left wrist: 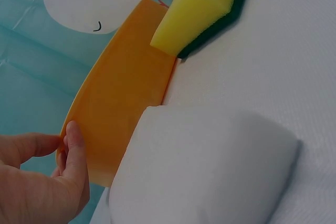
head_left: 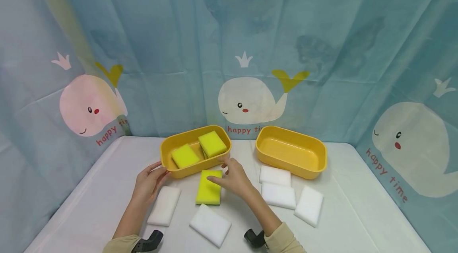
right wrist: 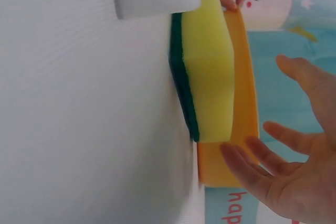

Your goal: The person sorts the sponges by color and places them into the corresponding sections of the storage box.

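Observation:
At the near left corner of the left yellow tray, my left hand pinches the rim between thumb and fingers. Yellow sponges lie inside: one sponge at the left, another sponge resting on one beneath it at the right. My right hand is spread beside the tray's near right side, its thumb over a yellow sponge on the table. In the right wrist view, this sponge has a dark green underside, and the fingers are spread apart with nothing gripped.
A white sponge block lies beside my left forearm, another white block in front. A second yellow tray stands empty at the back right, with three white blocks before it. A blue whale-print curtain hangs behind the table.

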A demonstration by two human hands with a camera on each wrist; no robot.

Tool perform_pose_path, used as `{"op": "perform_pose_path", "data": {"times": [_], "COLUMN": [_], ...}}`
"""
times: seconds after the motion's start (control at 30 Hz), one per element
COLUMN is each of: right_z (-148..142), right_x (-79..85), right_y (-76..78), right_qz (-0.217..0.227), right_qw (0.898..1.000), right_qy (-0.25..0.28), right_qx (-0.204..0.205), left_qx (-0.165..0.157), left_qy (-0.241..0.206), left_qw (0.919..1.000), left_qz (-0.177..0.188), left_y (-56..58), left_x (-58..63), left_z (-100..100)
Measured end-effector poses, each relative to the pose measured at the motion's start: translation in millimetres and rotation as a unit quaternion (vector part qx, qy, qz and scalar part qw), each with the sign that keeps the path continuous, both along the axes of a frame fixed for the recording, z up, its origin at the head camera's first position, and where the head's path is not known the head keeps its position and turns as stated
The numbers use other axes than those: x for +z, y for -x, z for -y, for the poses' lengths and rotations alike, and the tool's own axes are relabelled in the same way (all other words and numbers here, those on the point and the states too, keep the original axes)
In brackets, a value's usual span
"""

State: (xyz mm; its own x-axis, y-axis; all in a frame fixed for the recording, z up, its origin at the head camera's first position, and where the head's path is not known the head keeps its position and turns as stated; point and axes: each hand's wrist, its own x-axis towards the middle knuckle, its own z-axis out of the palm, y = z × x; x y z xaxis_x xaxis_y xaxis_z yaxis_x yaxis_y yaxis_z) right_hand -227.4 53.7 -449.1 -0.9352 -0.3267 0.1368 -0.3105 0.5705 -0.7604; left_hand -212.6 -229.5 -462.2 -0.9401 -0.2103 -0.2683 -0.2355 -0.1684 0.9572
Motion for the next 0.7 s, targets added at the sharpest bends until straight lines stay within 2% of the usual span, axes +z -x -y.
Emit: {"op": "perform_pose_path", "data": {"times": [0.23, 0.47, 0.7], "right_z": [-0.7, 0.6, 1.2], "right_x": [-2.3, -5.9, -7.1], "right_y": [-1.6, -2.9, -3.6], "right_qz": [0.018, 0.066, 0.064], "right_qw": [1.0, 0.997, 0.996], "right_qy": [-0.001, 0.001, -0.029], "right_qx": [0.022, 0.035, 0.06], "left_qx": [-0.002, -0.003, -0.004], "left_qy": [-0.007, -0.006, -0.007], "left_qw": [1.0, 1.0, 1.0], "left_qz": [0.0, -0.002, -0.003], "left_y": [-0.6, -0.9, -1.8], "left_x": [0.5, 0.5, 1.1], "left_z": [0.6, 1.2, 1.1]}}
